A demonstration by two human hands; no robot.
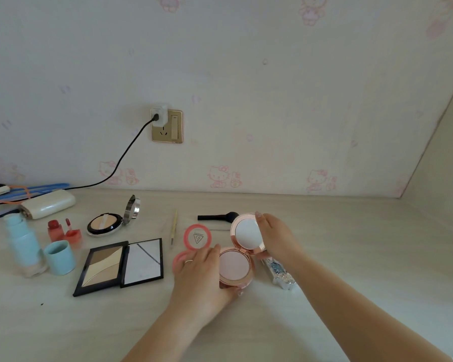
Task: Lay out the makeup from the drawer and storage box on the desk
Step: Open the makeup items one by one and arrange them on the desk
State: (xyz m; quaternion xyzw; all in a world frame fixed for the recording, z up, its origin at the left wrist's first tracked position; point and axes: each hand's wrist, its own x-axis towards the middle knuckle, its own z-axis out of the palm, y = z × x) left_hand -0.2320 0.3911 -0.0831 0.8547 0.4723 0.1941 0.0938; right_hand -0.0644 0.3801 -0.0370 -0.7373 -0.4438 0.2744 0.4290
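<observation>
A round rose-gold compact [235, 265] lies open on the desk [351, 257], its mirrored lid [247, 234] raised. My left hand [199, 275] grips the compact's base from the left. My right hand [275, 237] holds the lid's right edge. Laid out to the left are a pink round compact [197, 236], a black contour palette with mirror [120, 265], a black-rimmed powder compact [107, 223], a red lip tint with its wand [63, 231], and a light-blue bottle [24, 244] with its cap [60, 257] off. A silver lipstick case [279, 273] lies right of the compact.
A black brush [217, 216] and a thin pencil [173, 227] lie behind the compacts. A white power bank [49, 203] and cables sit at the back left; a charger is plugged into the wall socket [167, 125]. The desk's right half shows bare surface up to the side wall.
</observation>
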